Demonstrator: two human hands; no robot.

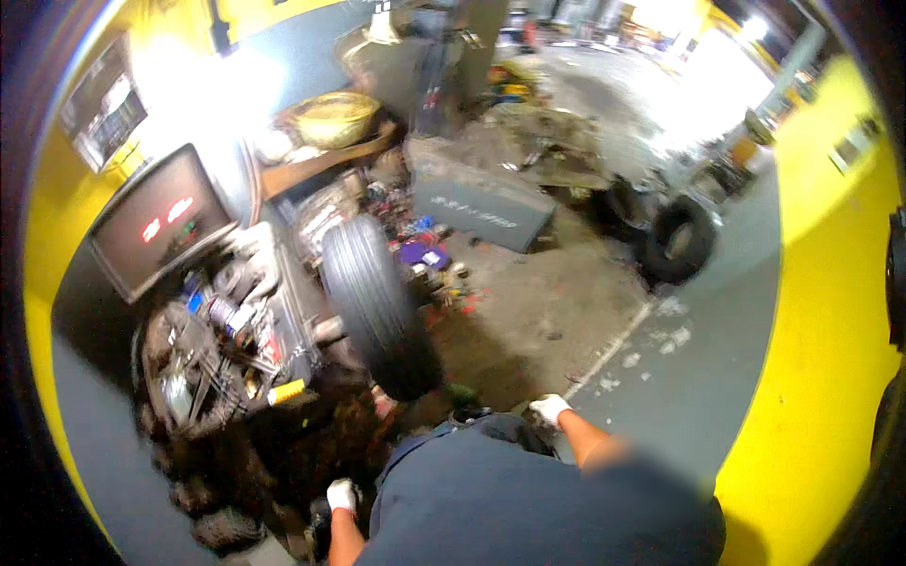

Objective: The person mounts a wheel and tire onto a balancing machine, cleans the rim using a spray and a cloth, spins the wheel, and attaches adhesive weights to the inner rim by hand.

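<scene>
My left hand [343, 494], in a white glove, hangs low at my left side, near the dark lower part of the machine. My right hand [548, 408], gloved in white too, is out by my right side at waist height. The fingers of both are too small and blurred to read, and I make out nothing in either. In front of me a black tyre [377, 307] stands upright on the shaft of what looks like a wheel balancer, apart from both hands. The machine's cluttered top tray [302, 344] holds tools, a yellow-handled piece [286, 391] and small parts.
A dark display [162, 222] with lit red figures stands over the tray. Beyond are a yellow basin [335, 119] on a shelf, a grey panel [481, 212] and small parts strewn on the floor. More tyres [679, 241] lean by the yellow-and-grey wall [821, 311] at right.
</scene>
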